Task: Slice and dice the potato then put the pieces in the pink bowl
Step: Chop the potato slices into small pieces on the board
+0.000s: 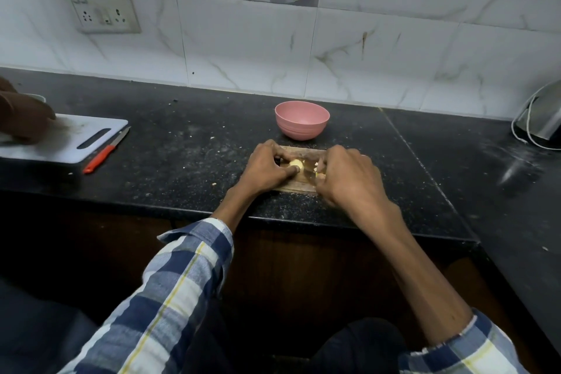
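Observation:
A small wooden cutting board (299, 187) lies on the black counter, mostly covered by both hands. My left hand (267, 168) pinches a peeled yellow potato piece (296, 164) on the board between thumb and fingers. My right hand (346, 176) is curled around a knife whose blade (308, 171) shows just right of the potato; the handle is hidden in the fist. A few pale cut pieces (318, 174) peek out by my right fingers. The pink bowl (302, 120) stands just behind the board, its inside not visible.
At the left, a white cutting board (76, 143) carries another person's hand (24, 120). A red-handled knife (104, 152) lies beside it. A silver appliance with a white cord (540, 121) sits at the right. The tiled wall with a socket panel (100, 6) backs the counter.

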